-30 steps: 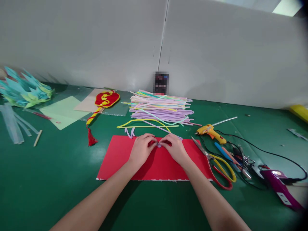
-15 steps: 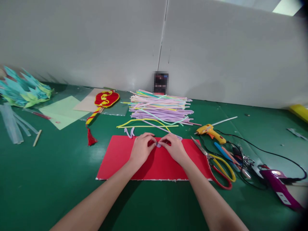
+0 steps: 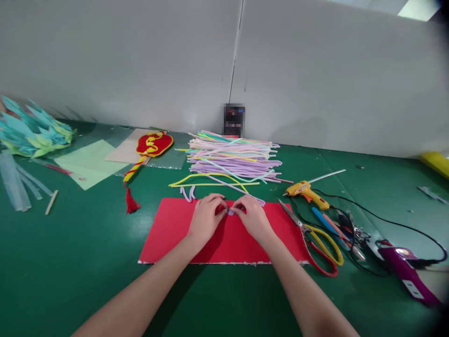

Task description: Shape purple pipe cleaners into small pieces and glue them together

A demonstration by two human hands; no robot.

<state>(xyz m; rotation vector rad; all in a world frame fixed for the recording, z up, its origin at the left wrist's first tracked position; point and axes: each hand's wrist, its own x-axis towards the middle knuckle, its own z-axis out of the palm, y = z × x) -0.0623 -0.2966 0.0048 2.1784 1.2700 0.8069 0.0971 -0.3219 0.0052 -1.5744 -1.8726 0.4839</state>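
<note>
Over a red felt sheet (image 3: 168,234) on the green table, my left hand (image 3: 205,217) and my right hand (image 3: 253,216) meet fingertip to fingertip. Both are closed in a pinch on a lilac pipe cleaner (image 3: 230,211), which curls into a small loop between them. Its free end runs out past my right hand at the sheet's far edge. Two short bent lilac pieces (image 3: 188,193) lie just beyond the sheet's far left corner.
A pile of pastel pipe cleaners (image 3: 235,157) lies behind the sheet. Scissors (image 3: 315,236), a yellow glue gun (image 3: 307,192), pens and a purple tool (image 3: 405,271) are on the right. A red-and-yellow tasselled ornament (image 3: 152,145), paper sheets and teal paper shapes (image 3: 33,128) lie left.
My hands stay in place on the pipe cleaner with only slight finger movement. The view has shifted a little.
</note>
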